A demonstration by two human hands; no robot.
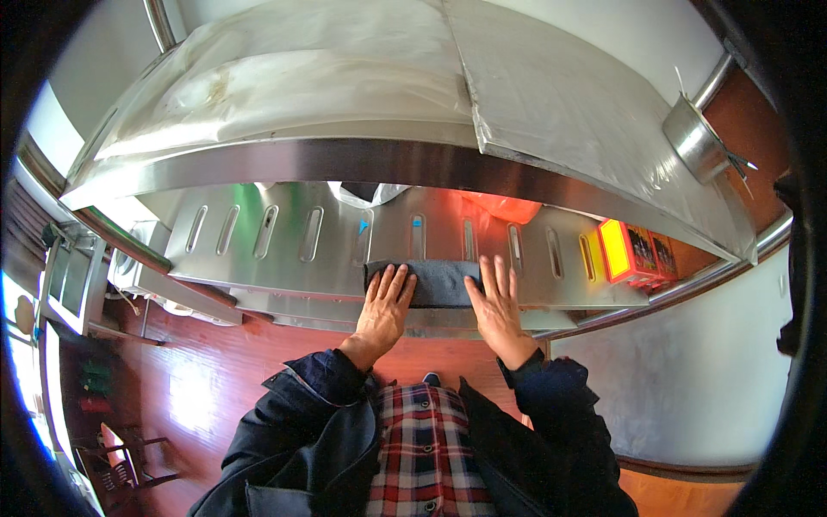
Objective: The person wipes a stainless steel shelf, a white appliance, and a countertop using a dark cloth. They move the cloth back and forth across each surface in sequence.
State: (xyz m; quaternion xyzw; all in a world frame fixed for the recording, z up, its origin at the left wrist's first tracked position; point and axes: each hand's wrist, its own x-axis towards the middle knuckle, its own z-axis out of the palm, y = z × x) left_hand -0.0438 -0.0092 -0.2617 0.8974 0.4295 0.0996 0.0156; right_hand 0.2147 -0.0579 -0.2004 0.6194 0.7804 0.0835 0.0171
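The cloth (pixel 444 284), grey and apparently folded, lies flat at the front edge of the steel shelf (pixel 332 269), its long axis running left to right, along that edge. It sits right under the hands, straight ahead of the body, so the fingers come at it across its length. The left hand (pixel 382 314) overlaps it more: its fingers lie spread and straight over the cloth's left part, a dark corner showing just beyond them. The right hand (pixel 497 314) meets the other end, thumb on the cloth and the remaining fingers stretched out just past it. Both hands look flat and loose, pressing rather than clenched; whether the right thumb pinches the edge, I cannot tell.

The shelf carries a row of long slots, left of, behind and right of the cloth. Behind the cloth are a white bag (pixel 379 198) to the left and an orange bag (pixel 506 207) to the right; well to its right stand red and yellow boxes (pixel 633 252). Above and beyond it is the bench (pixel 345 159), its top under clear sheeting, with a pot (pixel 694 138) far right of the cloth. Reddish floor (pixel 301 362) shows nearer the body than the cloth, and a chair (pixel 121 465) stands far to its left.
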